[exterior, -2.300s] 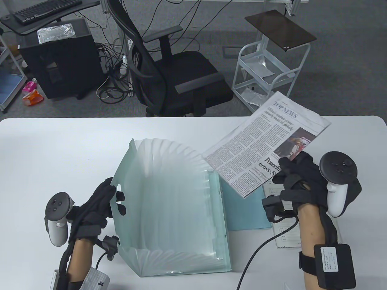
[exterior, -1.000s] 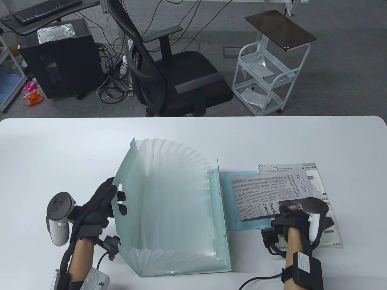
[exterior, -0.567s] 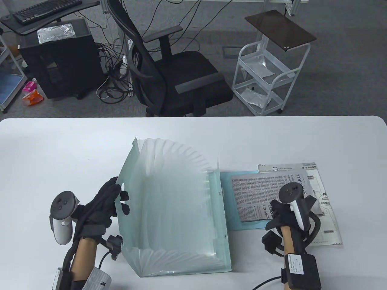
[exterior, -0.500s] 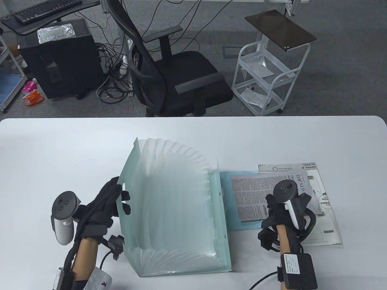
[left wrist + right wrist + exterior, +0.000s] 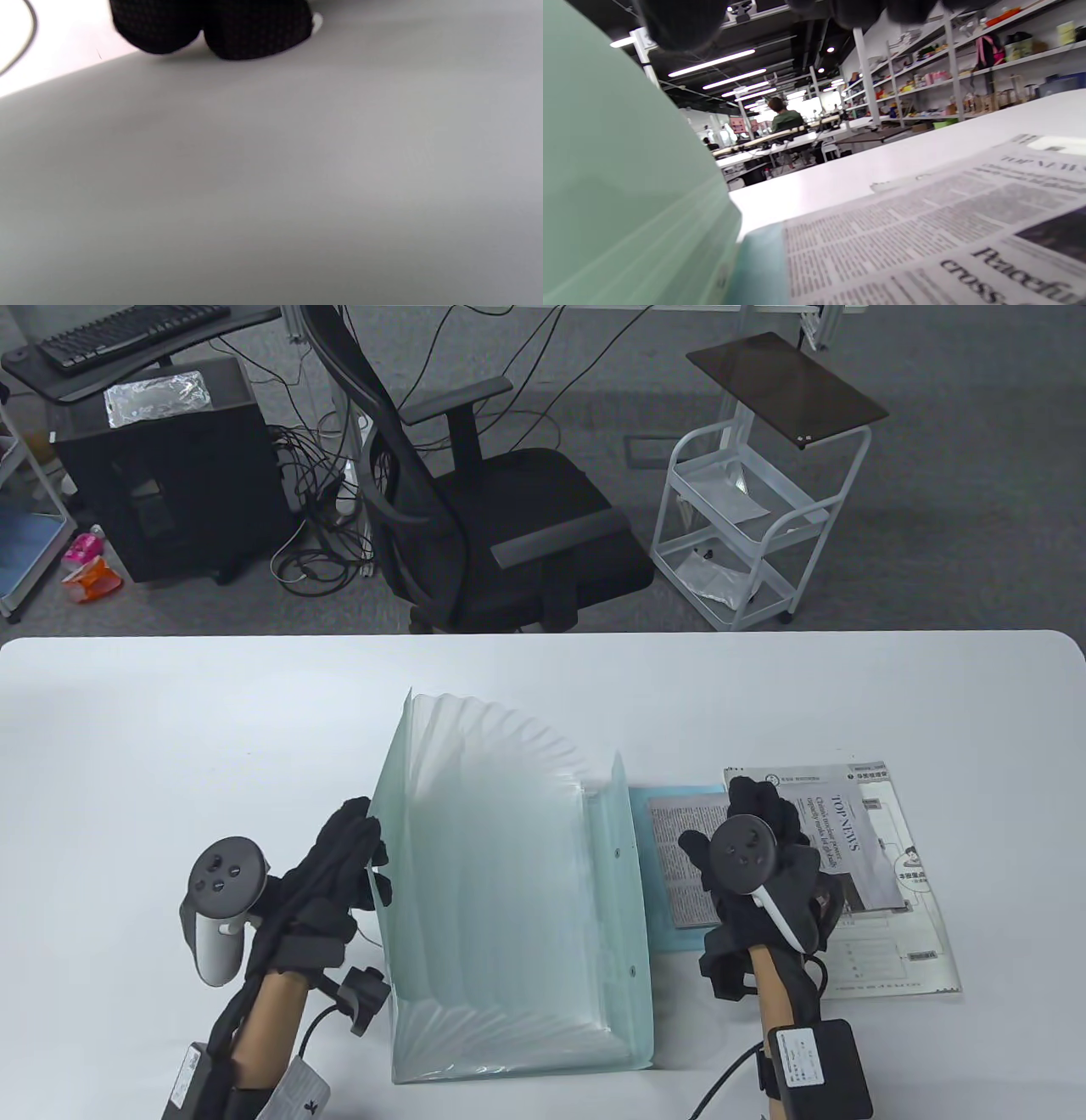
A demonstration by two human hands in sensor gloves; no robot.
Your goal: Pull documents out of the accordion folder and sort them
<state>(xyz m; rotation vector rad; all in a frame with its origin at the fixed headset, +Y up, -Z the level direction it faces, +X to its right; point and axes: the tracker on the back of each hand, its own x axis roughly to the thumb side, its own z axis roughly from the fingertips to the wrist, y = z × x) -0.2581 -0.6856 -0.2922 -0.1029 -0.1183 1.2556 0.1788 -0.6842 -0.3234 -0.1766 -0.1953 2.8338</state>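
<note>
A pale green translucent accordion folder (image 5: 509,891) stands fanned open mid-table. My left hand (image 5: 361,857) grips the left edge of its front cover; in the left wrist view only that blurred grey cover (image 5: 271,178) and my fingertips (image 5: 220,34) show. A newspaper (image 5: 836,831) lies flat on a blue sheet (image 5: 660,933) and a white printed form (image 5: 891,959), right of the folder. My right hand (image 5: 730,823) hovers over the newspaper's left part, fingers spread, holding nothing. The right wrist view shows the folder (image 5: 606,190) beside the newspaper (image 5: 925,237).
The white table (image 5: 170,729) has bare surface left of and behind the folder. An office chair (image 5: 509,517) and a white trolley (image 5: 747,526) stand beyond the far edge.
My right hand laid the newspaper on the pile, let go and moved left toward the folder. My left hand swung the front cover to the right, narrowing the fan.
</note>
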